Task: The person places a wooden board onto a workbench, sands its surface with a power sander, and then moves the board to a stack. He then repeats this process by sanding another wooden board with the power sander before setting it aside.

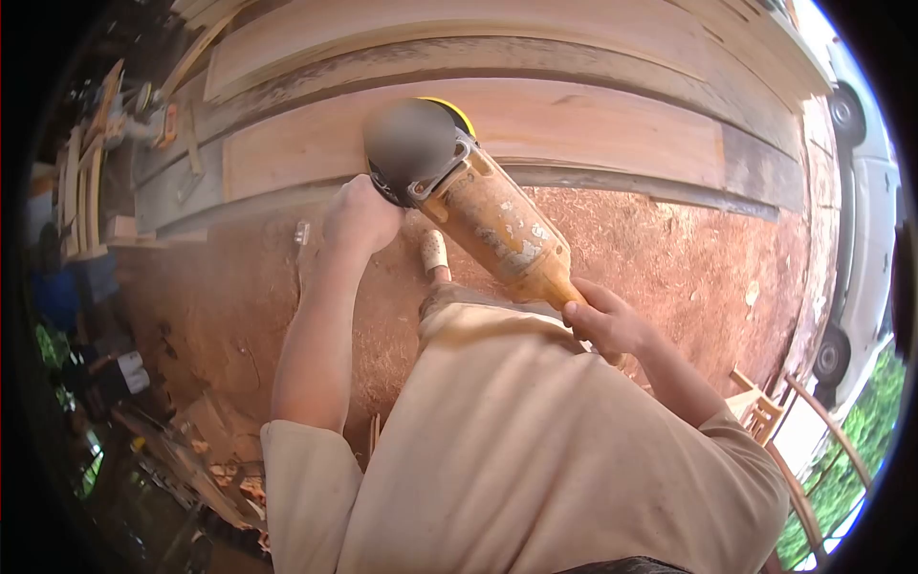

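A worn, orange-yellow angle grinder (502, 220) with chipped, paint-flecked housing lies slantwise in front of my body. Its round head is over a long, reddish wooden plank (612, 124), and a yellow-edged disc shows at the far rim. A grey blur covers most of the head. My right hand (607, 320) is wrapped round the narrow rear handle. Beside the head, my left hand (361, 215) is closed in a fist against the tool; the part it grips is hidden. Whether the disc touches the plank cannot be made out.
Another long board (459, 38) lies beyond the plank. Sawdust covers the reddish ground (669, 230), where my foot (434, 251) stands. Stacked timber (81, 187) and scrap wood (225, 469) are at left. A pale vehicle (865, 201) and a wooden chair (760, 411) are at right.
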`<action>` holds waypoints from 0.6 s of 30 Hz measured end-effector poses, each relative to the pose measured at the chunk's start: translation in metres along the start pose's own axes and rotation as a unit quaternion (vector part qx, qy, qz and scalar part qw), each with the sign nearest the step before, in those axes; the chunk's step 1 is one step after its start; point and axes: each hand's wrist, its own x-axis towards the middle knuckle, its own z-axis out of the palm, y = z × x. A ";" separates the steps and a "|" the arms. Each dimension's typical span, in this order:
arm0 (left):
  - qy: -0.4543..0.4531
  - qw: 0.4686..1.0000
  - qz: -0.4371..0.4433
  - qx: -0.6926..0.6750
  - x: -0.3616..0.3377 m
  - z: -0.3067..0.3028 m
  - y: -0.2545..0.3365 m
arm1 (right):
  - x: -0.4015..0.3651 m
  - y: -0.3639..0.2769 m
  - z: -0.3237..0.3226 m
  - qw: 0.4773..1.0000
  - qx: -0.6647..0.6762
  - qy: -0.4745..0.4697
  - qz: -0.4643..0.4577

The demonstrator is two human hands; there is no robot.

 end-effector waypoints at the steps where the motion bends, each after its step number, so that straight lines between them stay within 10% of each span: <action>1: -0.002 1.000 0.018 0.002 0.000 0.008 0.022 | -0.012 0.010 -0.013 1.000 -0.008 0.013 0.011; 18: -0.067 0.941 0.289 0.162 -0.033 0.112 0.357 | -0.168 0.165 -0.100 0.935 0.251 0.241 -0.072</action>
